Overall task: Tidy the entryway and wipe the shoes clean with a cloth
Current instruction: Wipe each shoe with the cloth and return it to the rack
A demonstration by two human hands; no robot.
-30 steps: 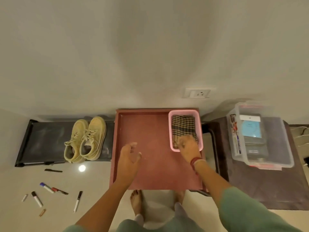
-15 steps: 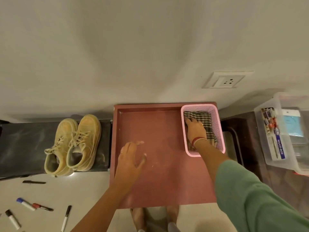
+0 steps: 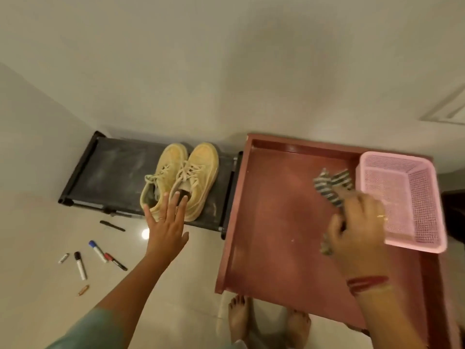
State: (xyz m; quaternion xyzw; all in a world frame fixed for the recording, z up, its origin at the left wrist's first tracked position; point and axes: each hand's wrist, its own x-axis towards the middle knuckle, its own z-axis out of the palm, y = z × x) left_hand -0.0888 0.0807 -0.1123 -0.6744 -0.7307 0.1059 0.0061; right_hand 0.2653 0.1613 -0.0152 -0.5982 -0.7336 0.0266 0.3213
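Lifted from the pink basket (image 3: 415, 244) since half a second ago, the checked cloth (image 3: 329, 188) hangs over the red tray (image 3: 274, 238), gripped in the curled right hand (image 3: 357, 235) at 4 o'clock. The left hand (image 3: 167, 230), fingers straight and empty, reaches over the tan shoes (image 3: 198, 170) at 9 o'clock.

Left hand (image 3: 167, 233) outstretched, fingers spread, right hand (image 3: 357, 230) curled, gripping cloth (image 3: 329, 187)

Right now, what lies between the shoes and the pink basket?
Head view: the rack's end, the red tray's bare floor, then the cloth the right hand grips.
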